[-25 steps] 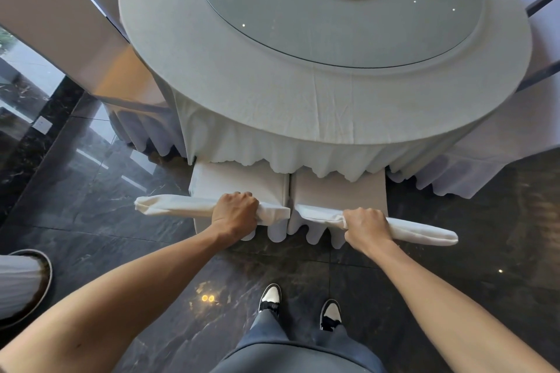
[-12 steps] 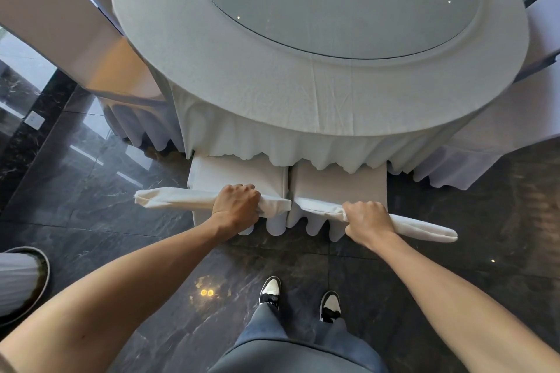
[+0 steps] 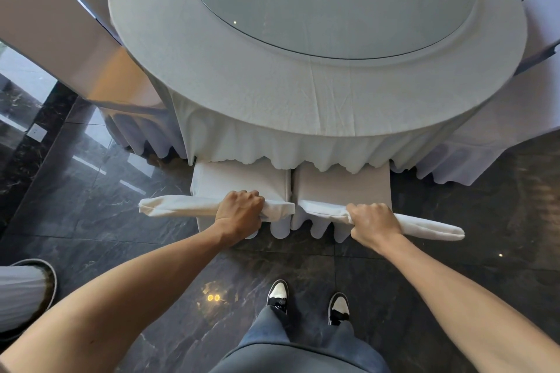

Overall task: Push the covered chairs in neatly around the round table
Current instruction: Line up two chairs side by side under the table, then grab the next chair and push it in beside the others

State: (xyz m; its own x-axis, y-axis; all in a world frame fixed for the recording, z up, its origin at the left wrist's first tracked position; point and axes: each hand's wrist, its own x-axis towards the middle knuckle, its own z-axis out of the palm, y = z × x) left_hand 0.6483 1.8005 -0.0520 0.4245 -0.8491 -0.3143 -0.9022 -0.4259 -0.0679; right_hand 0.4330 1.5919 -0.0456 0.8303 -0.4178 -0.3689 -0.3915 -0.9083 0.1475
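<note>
Dark marble floor (image 3: 91,221), open tile near and left | round table (image 3: 303,94) far, cloth hem over both seat fronts | left covered chair (image 3: 239,182) and right covered chair (image 3: 342,188) side by side, inner edges nearly touching | left hand (image 3: 241,213) grips left chair's top edge | right hand (image 3: 374,222) grips right chair's top edge | other covered chairs (image 3: 485,142) far left and right.
</note>
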